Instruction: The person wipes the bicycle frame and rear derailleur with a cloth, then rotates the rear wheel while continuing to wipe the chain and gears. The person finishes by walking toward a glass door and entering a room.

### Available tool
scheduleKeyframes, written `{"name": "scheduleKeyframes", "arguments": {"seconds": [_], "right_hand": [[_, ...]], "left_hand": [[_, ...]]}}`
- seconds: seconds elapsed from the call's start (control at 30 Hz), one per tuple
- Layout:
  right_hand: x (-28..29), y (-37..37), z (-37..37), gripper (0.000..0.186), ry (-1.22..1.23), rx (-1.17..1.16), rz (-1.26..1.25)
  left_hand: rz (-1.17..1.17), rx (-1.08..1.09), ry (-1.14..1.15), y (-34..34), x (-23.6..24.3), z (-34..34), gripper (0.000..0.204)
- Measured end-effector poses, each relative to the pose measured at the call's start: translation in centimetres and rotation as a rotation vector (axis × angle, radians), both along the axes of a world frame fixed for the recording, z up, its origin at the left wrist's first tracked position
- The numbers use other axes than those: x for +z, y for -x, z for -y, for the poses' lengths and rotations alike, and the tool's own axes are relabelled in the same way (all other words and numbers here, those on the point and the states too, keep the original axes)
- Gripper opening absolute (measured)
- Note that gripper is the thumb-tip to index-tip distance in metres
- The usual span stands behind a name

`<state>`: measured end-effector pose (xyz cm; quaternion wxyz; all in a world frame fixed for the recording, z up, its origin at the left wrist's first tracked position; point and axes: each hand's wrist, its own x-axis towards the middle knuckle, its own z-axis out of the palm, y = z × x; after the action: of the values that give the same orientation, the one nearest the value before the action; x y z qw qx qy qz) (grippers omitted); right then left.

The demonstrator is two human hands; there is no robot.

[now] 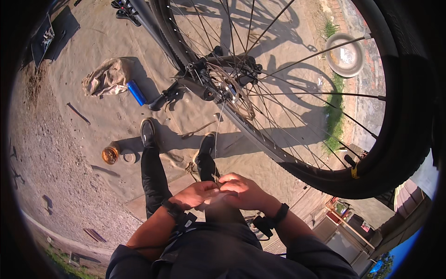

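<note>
Above the lap, the left hand [197,194] and right hand [244,191] meet, fingers pinched narrow, seemingly on a thin cord [216,148] rising toward the bicycle wheel [250,72], probably for finer control.

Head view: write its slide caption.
Left hand and right hand close together, a thin strand running toward the bicycle wheel.
</note>
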<state>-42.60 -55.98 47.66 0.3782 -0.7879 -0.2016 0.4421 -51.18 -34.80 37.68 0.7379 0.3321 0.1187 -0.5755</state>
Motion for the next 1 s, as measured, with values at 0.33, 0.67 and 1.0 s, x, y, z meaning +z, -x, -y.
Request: {"name": "scheduleKeyframes", "arguments": {"seconds": [0.33,0.67,1.0], "right_hand": [[-1.8,-6.5,-6.4,0.040,-0.461,-0.854,-0.718],[-3.4,5.8,13.1,0.022,0.545,-0.457,-0.264],[-0.3,3.6,10.7,0.050,0.821,0.013,0.138]], "left_hand": [[0.170,-0.277,-0.357,-0.5,1.1,-5.9,0.024],[0.143,0.151,-0.775,2.2,-3.9,-13.0,0.021],[0.395,0.106,-0.690,-4.8,1.5,-9.3,0.024]]}}
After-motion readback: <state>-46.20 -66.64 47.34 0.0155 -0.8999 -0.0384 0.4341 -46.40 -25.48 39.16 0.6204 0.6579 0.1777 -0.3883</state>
